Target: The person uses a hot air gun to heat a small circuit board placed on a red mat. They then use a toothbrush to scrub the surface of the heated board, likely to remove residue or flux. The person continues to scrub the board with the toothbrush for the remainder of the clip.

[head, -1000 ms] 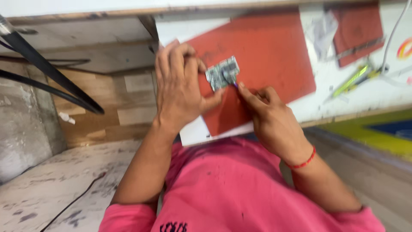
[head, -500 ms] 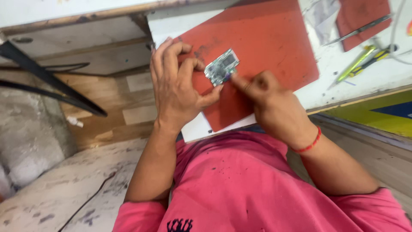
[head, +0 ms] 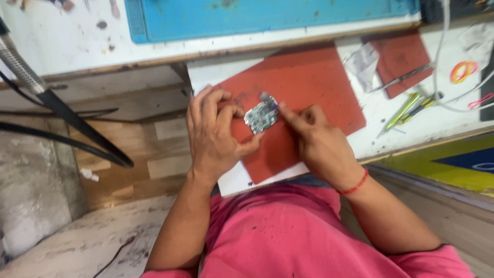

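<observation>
A small grey-green circuit board [head: 261, 115] lies on a large red mat [head: 309, 87] at the near edge of a white bench. My left hand [head: 215, 135] rests on the mat's left side, its fingers and thumb pinching the board's left edge. My right hand [head: 315, 139] sits just right of the board, its index finger stretched out and touching the board's upper right corner. A red thread circles my right wrist.
A smaller red mat [head: 401, 64], metal tweezers [head: 404, 77], a green-and-yellow tool [head: 406, 110], coloured rubber bands [head: 463, 71] and white cables [head: 442, 62] lie to the right. A blue mat [head: 267, 15] spans the back. Black cables and a flexible metal arm [head: 56, 103] hang at left.
The view has shifted, bringing the blue mat into sight. My right hand's index finger has stretched out onto the board; my left hand keeps holding the board.
</observation>
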